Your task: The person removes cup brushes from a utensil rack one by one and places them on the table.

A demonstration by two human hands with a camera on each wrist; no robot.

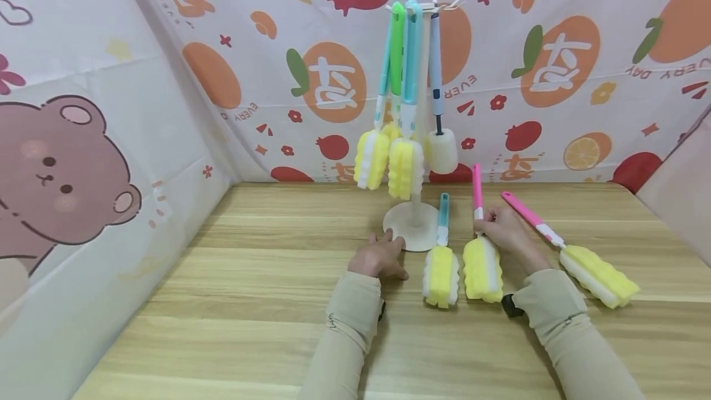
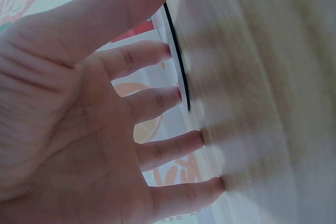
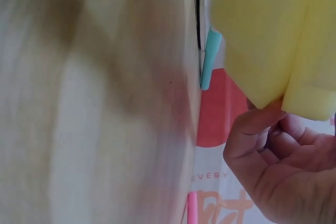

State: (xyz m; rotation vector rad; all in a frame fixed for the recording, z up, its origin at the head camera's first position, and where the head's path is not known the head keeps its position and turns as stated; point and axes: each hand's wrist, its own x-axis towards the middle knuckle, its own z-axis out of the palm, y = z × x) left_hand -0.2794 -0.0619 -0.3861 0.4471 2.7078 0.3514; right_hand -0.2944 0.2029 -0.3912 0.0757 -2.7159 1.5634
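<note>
A pink-handled sponge brush [image 1: 483, 269] is pinched by my right hand [image 1: 502, 228] just above its yellow and white head. In the right wrist view its yellow sponge [image 3: 262, 30] appears lifted off the tabletop, beside the curled fingers [image 3: 252, 135]. My left hand [image 1: 378, 257] has its fingers spread at the round white base of a stand [image 1: 397, 227]. Seen from the left wrist, some fingertips [image 2: 167, 51] touch the base's rim and others rest on the wood. Between the hands lies a teal-handled sponge brush [image 1: 441, 276].
Several sponge brushes [image 1: 407, 168] hang from the stand's top hooks, with teal, green and blue handles. Another pink-handled brush [image 1: 600, 276] lies on the wooden table [image 1: 250, 301] to the right of my right hand. A fruit-printed cloth [image 1: 250, 66] covers the back.
</note>
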